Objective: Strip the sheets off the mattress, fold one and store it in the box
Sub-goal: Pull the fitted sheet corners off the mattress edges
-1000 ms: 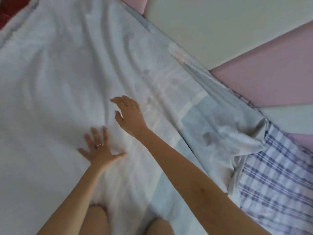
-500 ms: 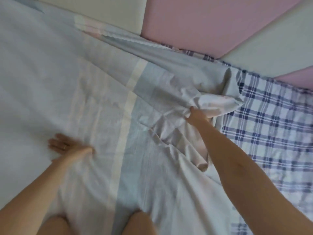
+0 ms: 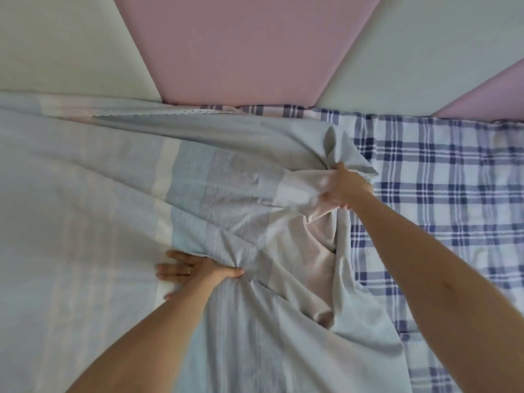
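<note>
so the pale blue striped sheet (image 3: pixel 119 211) covers the bed from the middle of the view out to 9 o'clock and down to 6, and its far corner is pulled up off the bed and bunched, creases fanning out from there. right hand (image 3: pixel 344 188) sits a bit toward 2 o'clock from centre with its fingers curled tight round that bunched corner, so a firm grip on the fabric. left hand (image 3: pixel 192 269) is down around 7 o'clock from centre, palm flat on the sheet, fingers straight and spread pointing to 9, thumb pushed against a gathered fold. there's a ring (image 3: pixel 189 270) on one finger. a strip of lace trim (image 3: pixel 170 113) runs along the sheet's far edge toward 11 o'clock. underneath, a blue and white plaid sheet (image 3: pixel 442 194) lies bare from 3 o'clock down to 5. up at 12 the wall is padded, a pink panel (image 3: pixel 241 46) between two pale panels (image 3: pixel 56 38)
</note>
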Demonstrator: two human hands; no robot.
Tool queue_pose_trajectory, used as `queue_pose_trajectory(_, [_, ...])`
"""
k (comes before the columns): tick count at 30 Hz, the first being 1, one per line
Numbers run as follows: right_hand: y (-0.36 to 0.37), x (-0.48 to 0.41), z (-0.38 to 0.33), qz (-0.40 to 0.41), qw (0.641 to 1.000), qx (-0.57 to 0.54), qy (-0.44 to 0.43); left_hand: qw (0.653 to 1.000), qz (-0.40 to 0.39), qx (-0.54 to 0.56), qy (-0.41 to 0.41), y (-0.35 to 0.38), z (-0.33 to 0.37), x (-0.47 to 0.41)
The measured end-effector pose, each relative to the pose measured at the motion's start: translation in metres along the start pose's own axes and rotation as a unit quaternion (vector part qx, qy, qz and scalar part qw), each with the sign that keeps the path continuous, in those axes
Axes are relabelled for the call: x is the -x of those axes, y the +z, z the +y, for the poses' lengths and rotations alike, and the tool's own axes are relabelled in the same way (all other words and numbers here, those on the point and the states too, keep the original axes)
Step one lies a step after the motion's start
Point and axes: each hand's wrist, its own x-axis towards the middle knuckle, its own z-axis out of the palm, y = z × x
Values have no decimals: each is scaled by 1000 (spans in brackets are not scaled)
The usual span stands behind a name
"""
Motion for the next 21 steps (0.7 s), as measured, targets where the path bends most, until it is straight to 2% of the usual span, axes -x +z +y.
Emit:
queue_pose_trajectory(2, [-7, -10, -2, 60, 998, -14, 10, 1000, -6, -1, 1, 0, 6, 2])
queue_pose_trajectory(4, [-24, -14, -4, 102, 984, -144, 40, 1000, -24, -13, -4, -7, 14, 3])
queue_pose_trajectory(5, [-35, -15, -6, 122, 959, -250, 61, 999, -32, -13, -11, -11, 16, 5])
queue_pose_trajectory(7, [-58, -13, -8, 190, 877, -432, 89, 999, -43, -21, -11, -18, 14, 10])
queue_pose_trajectory(9, [-71, -16, -11, 234, 799, -545, 104, 997, -57, -42, -9, -18, 12, 10])
queue_pose_trajectory(11, [-70, -16, -17, 234, 745, -614, 112, 997, -65, -35, -7, -17, 8, 6])
queue_pose_trajectory(12, [-67, -14, -19, 234, 746, -613, 111, 998, -65, -25, -7, -17, 7, 5])
queue_pose_trajectory(13, [-62, -17, -19, 232, 767, -591, 86, 998, -64, -17, -2, -17, 7, 5])
queue_pose_trajectory(15, [-59, -18, -16, 225, 833, -506, -13, 998, -62, -15, 12, -17, 4, 8])
queue_pose_trajectory(16, [-62, -17, -12, 222, 853, -469, -53, 998, -60, -8, 17, -18, 3, 12])
queue_pose_trajectory(18, [-70, -13, -7, 217, 865, -442, -94, 998, -51, 12, 28, -16, 1, 17])
queue_pose_trajectory(21, [-72, -5, -12, 209, 891, -392, -98, 996, -53, 51, 42, -16, -5, 16])
